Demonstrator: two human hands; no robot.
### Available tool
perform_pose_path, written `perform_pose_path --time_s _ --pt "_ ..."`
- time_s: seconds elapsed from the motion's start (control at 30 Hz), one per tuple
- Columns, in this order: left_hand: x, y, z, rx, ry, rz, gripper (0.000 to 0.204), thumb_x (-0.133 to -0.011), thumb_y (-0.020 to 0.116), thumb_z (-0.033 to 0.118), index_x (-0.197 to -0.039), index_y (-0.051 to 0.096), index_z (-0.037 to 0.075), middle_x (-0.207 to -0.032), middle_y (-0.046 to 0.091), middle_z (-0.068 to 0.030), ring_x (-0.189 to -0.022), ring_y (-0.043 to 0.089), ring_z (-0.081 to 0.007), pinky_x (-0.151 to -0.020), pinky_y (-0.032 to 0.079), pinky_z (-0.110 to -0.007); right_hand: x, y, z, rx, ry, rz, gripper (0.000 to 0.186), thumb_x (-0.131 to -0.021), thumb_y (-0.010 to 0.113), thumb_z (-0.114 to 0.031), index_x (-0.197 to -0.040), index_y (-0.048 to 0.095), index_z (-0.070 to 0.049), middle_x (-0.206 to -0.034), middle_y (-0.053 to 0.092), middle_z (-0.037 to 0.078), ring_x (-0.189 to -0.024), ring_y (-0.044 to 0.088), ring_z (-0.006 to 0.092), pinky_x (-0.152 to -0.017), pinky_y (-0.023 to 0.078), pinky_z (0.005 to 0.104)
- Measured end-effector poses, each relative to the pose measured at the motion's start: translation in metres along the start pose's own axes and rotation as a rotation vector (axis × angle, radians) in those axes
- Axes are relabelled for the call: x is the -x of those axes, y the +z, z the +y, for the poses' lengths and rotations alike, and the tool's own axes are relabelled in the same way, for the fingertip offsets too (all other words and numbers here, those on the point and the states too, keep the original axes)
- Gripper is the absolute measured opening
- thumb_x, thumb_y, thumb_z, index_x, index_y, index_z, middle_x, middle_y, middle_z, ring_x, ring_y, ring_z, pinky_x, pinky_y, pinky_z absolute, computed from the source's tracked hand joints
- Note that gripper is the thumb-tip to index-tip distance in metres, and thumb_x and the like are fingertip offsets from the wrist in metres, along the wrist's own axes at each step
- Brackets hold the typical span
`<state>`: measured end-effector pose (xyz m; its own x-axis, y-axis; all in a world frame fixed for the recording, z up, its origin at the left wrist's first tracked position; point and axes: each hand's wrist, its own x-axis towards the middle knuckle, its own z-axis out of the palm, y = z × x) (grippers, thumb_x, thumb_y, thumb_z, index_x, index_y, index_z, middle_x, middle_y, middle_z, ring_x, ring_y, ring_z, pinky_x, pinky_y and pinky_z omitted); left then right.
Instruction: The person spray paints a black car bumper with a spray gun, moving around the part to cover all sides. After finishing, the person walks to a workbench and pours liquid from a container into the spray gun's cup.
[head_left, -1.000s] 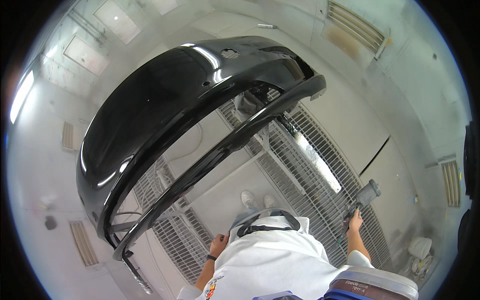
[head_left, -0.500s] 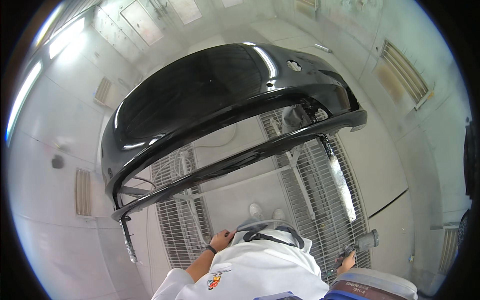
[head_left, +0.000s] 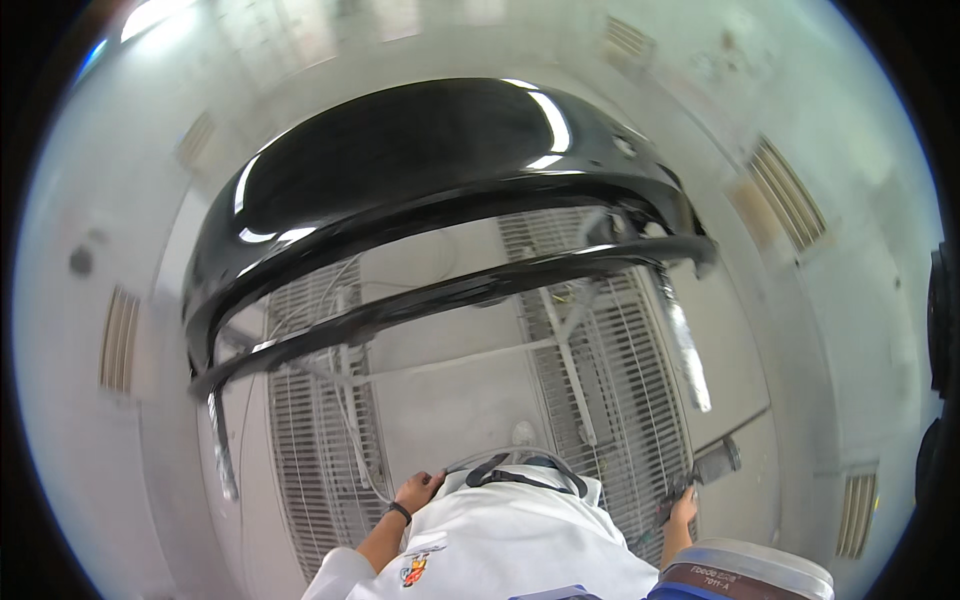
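Observation:
A glossy black car bumper spans the space ahead of me, propped on a pale metal stand. Down by my right side, my right hand is closed round the handle of a spray gun, whose greyish cup points outward to the right. At my waist, on the left, my left hand is closed on a grey hose that curves across my front. Both hands are apart from the bumper.
Slatted floor grates run under the stand on both sides. Wrapped stand arms jut toward me at either end. Pale booth walls with vents surround the bumper. A respirator filter fills the lower right.
The view has shifted, and the bumper now appears further left. My right hand, with the spray gun, and my left hand, on the hose, remain low beside my body.

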<state>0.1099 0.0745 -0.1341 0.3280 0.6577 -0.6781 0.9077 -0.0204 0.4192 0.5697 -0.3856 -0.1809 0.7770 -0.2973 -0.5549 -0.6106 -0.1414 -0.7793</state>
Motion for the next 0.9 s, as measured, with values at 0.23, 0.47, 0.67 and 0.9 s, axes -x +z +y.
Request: perform_pose_path --time_s 0.23,0.47,0.67,0.9 --pt "0.039 0.020 -0.118 0.078 -0.011 -0.030 0.081 -0.085 0.051 0.080 -0.108 0.072 0.005 -0.102 0.073 -0.0204 -0.104 0.069 -0.0366 -0.090 0.054 -0.043 0.053 -0.024 0.039 0.035 -0.074 -0.120 0.052 -0.098 0.055 -0.053 -0.102 0.060 -0.002 -0.073 0.064 0.017 -0.062 0.063 0.0342 -0.048 0.051 0.0492" --pt "0.090 0.056 -0.219 0.229 0.026 -0.068 0.084 -0.084 0.054 0.080 -0.107 0.072 0.002 -0.103 0.073 -0.0206 -0.102 0.069 -0.0356 -0.090 0.054 -0.043 0.115 -0.071 0.062 0.688 -0.691 -0.021 0.059 -0.097 0.057 -0.053 -0.103 0.068 0.005 -0.082 0.070 0.020 -0.069 0.064 0.0322 -0.064 0.051 0.0473" --pt "0.119 0.067 -0.262 0.279 0.022 0.000 0.085 -0.082 0.054 0.081 -0.108 0.072 0.002 -0.103 0.073 -0.0221 -0.102 0.069 -0.0366 -0.090 0.054 -0.043 0.146 -0.078 0.071 0.275 -0.339 -0.166 0.056 -0.098 0.059 -0.049 -0.105 0.069 0.006 -0.086 0.070 0.013 -0.071 0.063 0.0237 -0.065 0.051 0.0408" --pt "0.190 0.093 -0.319 0.292 -0.028 0.109 0.080 -0.083 0.058 0.078 -0.103 0.073 0.002 -0.099 0.073 -0.0221 -0.099 0.069 -0.0378 -0.087 0.054 -0.045 0.162 -0.072 0.104 0.382 -0.512 -0.276 0.039 -0.100 0.058 -0.039 -0.109 0.060 -0.002 -0.081 0.063 0.011 -0.063 0.061 0.0297 -0.045 0.053 0.0514"
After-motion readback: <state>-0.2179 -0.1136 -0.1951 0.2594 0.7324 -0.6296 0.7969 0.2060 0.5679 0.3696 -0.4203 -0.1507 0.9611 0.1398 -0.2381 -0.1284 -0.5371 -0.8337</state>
